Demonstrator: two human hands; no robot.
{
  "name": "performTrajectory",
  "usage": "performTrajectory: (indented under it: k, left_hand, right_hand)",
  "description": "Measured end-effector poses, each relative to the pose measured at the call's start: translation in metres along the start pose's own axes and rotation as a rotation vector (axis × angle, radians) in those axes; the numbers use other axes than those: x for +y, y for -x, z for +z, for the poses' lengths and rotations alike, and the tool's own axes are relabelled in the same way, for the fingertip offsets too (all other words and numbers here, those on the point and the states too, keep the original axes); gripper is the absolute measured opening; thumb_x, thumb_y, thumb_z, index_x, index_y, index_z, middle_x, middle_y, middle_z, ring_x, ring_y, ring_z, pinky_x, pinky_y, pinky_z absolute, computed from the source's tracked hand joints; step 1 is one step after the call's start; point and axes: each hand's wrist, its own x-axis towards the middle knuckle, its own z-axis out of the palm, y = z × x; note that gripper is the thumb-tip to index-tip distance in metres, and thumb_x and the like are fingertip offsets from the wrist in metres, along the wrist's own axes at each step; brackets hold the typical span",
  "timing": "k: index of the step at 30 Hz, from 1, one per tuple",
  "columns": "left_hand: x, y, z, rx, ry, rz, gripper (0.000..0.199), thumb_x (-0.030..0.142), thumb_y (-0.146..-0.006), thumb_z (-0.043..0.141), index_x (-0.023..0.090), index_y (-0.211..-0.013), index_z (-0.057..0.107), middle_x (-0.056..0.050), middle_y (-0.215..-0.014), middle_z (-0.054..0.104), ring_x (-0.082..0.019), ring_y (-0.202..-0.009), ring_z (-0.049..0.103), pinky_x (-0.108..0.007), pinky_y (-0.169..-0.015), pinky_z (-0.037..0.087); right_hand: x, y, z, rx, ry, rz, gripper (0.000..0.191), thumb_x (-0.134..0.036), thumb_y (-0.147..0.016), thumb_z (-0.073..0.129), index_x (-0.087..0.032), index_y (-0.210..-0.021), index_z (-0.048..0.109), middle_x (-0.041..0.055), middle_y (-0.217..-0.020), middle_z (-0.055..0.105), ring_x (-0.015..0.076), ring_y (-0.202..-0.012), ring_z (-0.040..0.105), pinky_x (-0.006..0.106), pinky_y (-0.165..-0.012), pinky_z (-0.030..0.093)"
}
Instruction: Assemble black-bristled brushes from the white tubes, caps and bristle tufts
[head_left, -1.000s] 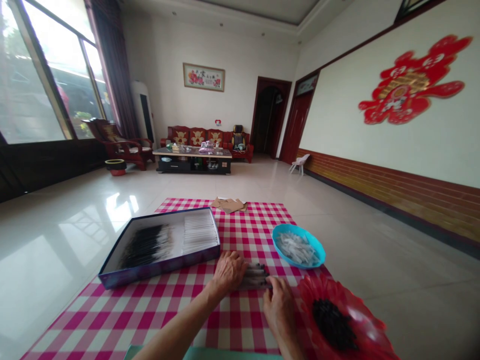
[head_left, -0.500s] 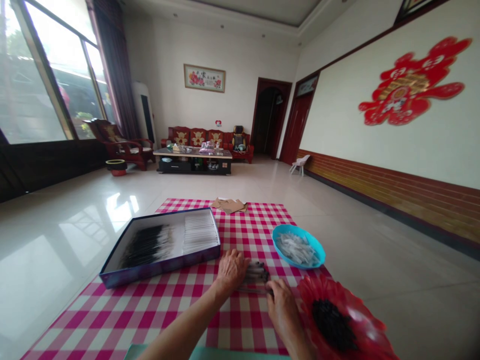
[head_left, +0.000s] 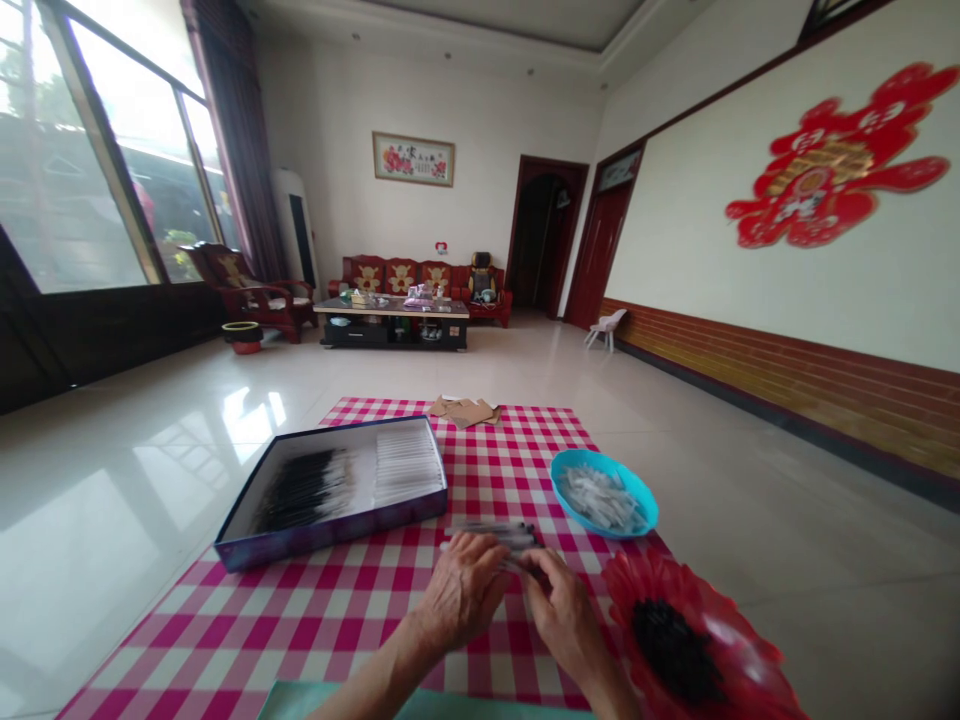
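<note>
Pen-like tubes (head_left: 513,534) lie at lower centre of the frame. The right hand (head_left: 564,600) pinches one; the left hand (head_left: 463,588) curls alongside, its grip hidden, so I cannot tell whether it holds any.

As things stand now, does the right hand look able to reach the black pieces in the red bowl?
Probably yes: the right hand is close beside the red bowl, nothing visible stands between them, and the black pieces lie uncovered. The hand itself seems busy at the thin sticks, though.
</note>
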Motion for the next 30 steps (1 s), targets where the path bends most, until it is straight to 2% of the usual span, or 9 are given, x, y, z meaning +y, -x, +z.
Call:
performTrajectory:
  k: [2,5,10,14,18,20,24,30]
  left_hand:
    - [0.006,0.008,0.002,-0.016,0.024,0.005,0.025,0.024,-0.090,0.043,0.022,-0.111,0.056,-0.005,-0.100,0.062,-0.019,-0.091,0.055,-0.033,-0.082,0.042]
    - [0.007,0.014,0.007,0.022,0.009,-0.058,0.026,0.021,-0.092,0.038,0.024,-0.109,0.057,-0.005,-0.093,0.062,-0.018,-0.086,0.055,-0.031,-0.076,0.043]
    - [0.001,0.018,0.010,0.071,-0.075,-0.135,0.025,0.021,-0.092,0.037,0.026,-0.100,0.060,-0.005,-0.087,0.060,-0.018,-0.080,0.054,-0.031,-0.072,0.041]
    - [-0.001,0.020,0.012,0.116,-0.120,-0.168,0.022,0.022,-0.092,0.039,0.025,-0.105,0.057,-0.004,-0.091,0.061,-0.019,-0.082,0.054,-0.033,-0.075,0.041]
    - [-0.001,0.020,0.012,0.057,-0.122,-0.175,0.019,0.024,-0.093,0.040,0.025,-0.083,0.057,-0.002,-0.082,0.060,-0.019,-0.078,0.053,-0.032,-0.071,0.039]
    - [-0.001,0.021,0.011,0.033,-0.118,-0.162,0.020,0.024,-0.094,0.039,0.024,-0.080,0.055,-0.001,-0.080,0.060,-0.018,-0.076,0.052,-0.031,-0.068,0.037]
    - [-0.004,0.023,0.011,-0.001,-0.132,-0.154,0.018,0.023,-0.093,0.039,0.024,-0.082,0.054,-0.001,-0.076,0.059,-0.017,-0.071,0.052,-0.029,-0.059,0.034]
    - [-0.009,0.025,0.015,0.023,-0.135,-0.209,0.013,0.026,-0.092,0.044,0.023,-0.083,0.053,0.001,-0.075,0.061,-0.015,-0.069,0.055,-0.028,-0.057,0.033]
  right_hand:
    - [-0.002,0.000,0.005,-0.007,-0.209,0.088,0.015,-0.031,-0.082,0.054,-0.019,-0.087,0.061,0.0045,-0.082,0.067,0.0204,-0.076,0.064,0.029,-0.067,0.050]
    - [0.000,0.001,0.015,0.035,-0.481,0.203,0.024,-0.039,-0.076,0.063,-0.018,-0.088,0.061,0.0042,-0.082,0.068,0.0211,-0.077,0.064,0.030,-0.068,0.051]
    - [0.000,0.004,0.026,0.026,-0.688,0.375,0.032,-0.044,-0.073,0.067,-0.017,-0.090,0.065,0.0055,-0.085,0.070,0.0223,-0.081,0.066,0.031,-0.069,0.052]
    - [-0.001,0.005,0.031,0.056,-0.697,0.471,0.035,-0.049,-0.070,0.068,-0.018,-0.088,0.068,0.0042,-0.080,0.071,0.0205,-0.073,0.066,0.029,-0.064,0.051]
    - [-0.006,0.004,0.033,0.090,-0.589,0.454,0.033,-0.049,-0.071,0.067,-0.018,-0.079,0.068,0.0038,-0.071,0.070,0.0204,-0.069,0.065,0.029,-0.061,0.050]
    - [-0.009,0.003,0.032,0.113,-0.547,0.429,0.030,-0.048,-0.071,0.068,-0.018,-0.077,0.068,0.0034,-0.070,0.070,0.0212,-0.072,0.064,0.028,-0.063,0.051]
    - [-0.011,0.002,0.029,0.125,-0.517,0.411,0.029,-0.046,-0.069,0.069,-0.019,-0.080,0.071,0.0040,-0.081,0.072,0.0224,-0.079,0.065,0.030,-0.068,0.052]
    - [-0.006,0.003,0.028,0.043,-0.598,0.429,0.034,-0.043,-0.065,0.074,-0.020,-0.090,0.072,0.0055,-0.097,0.071,0.0237,-0.090,0.064,0.031,-0.074,0.052]
